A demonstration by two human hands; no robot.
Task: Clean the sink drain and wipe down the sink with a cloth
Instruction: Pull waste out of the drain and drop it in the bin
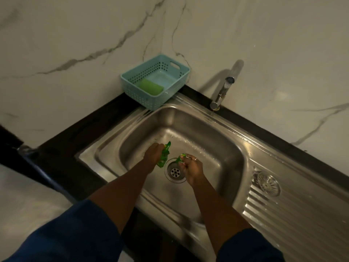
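Observation:
Both my hands are down in the steel sink [217, 140], just above the round drain [175, 172]. My left hand [154, 155] is shut on a bunched green scrubber [164, 155] that sticks out at its right side. My right hand [191, 168] pinches a smaller green piece [180, 157] right of the drain's rim. The drain hole shows its perforated centre with no strainer in it. A metal strainer [268, 184] lies on the ribbed draining board [283, 210] to the right.
A light blue plastic basket [181, 80] holding a green bar [151, 87] stands at the back left corner of the sink. The chrome tap [223, 91] rises behind the basin. Black counter [71, 140] borders the sink; marble wall lies behind.

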